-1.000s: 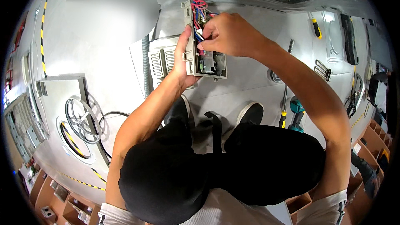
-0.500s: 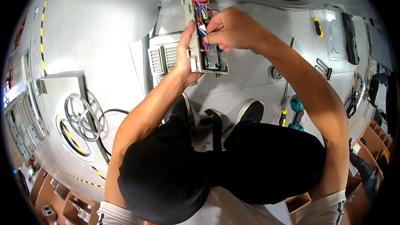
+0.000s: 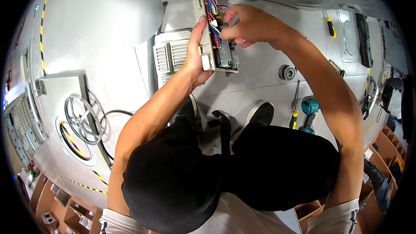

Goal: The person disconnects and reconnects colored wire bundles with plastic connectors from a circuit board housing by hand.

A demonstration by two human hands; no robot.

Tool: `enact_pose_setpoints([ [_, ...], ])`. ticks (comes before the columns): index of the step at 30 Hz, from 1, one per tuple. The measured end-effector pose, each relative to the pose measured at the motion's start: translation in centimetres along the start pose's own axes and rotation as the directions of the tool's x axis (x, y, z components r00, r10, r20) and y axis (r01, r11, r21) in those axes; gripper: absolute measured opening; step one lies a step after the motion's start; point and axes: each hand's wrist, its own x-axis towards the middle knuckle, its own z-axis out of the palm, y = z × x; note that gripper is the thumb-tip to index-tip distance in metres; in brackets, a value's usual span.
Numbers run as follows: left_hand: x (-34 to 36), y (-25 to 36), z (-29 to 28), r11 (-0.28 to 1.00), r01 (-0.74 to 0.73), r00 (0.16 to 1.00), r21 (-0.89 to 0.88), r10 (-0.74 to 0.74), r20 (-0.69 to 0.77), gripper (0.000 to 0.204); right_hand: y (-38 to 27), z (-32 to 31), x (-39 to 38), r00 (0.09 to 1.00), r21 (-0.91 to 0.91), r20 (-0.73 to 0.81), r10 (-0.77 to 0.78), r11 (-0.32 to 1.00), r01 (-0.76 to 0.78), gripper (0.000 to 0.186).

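My left hand (image 3: 197,56) is closed around the side of a beige control board housing (image 3: 206,39), keeping it tilted up off the floor. Inside it sit dark electronic parts and a bundle of red, blue and white wires (image 3: 212,6). A small white plug (image 3: 213,23) shows among the wires at mid-length. Over the housing's right edge is my right hand (image 3: 255,26), thumb and forefinger spread apart with nothing visible between them. Whether its fingertips touch the parts inside I cannot tell.
A vented beige panel (image 3: 171,58) lies beneath my left arm. To the right are a bearing ring (image 3: 287,73), a screwdriver (image 3: 294,112), a teal cordless drill (image 3: 309,112) and another screwdriver (image 3: 331,28). A wheel-shaped pulley (image 3: 82,119) rests on a panel at left.
My right thumb and forefinger have parted and moved off the white plug, slightly right. The housing has shifted a little upward in my left hand.
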Motion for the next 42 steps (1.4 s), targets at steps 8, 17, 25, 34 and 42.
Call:
enact_pose_setpoints([
  [8,-0.3,0.1,0.2,0.999,-0.023,0.999,0.049,0.024,-0.022,0.065,-0.4,0.6,-0.2,0.997,0.090,0.074,0.021,0.996,-0.028,0.051],
  [17,0.3,-0.4,-0.2,0.997,-0.073,0.997,0.033,0.072,0.023,0.066,0.0,0.9,0.4,1.000,0.100,0.010,-0.008,0.995,0.007,0.047],
  [25,0.3,-0.4,0.2,0.995,-0.082,0.996,0.056,0.083,-0.013,0.065,0.1,0.9,0.7,0.999,0.144,0.038,-0.012,0.990,0.006,0.043],
  [34,0.4,-0.3,0.0,0.995,-0.053,0.998,0.080,0.055,-0.027,0.066,0.0,1.2,0.5,1.000,0.166,0.021,-0.004,0.986,0.001,0.046],
  [42,0.5,-0.4,-0.1,0.988,-0.056,0.996,0.144,0.066,-0.063,0.067,0.7,1.6,0.8,1.000,0.195,0.001,-0.025,0.981,0.024,0.041],
])
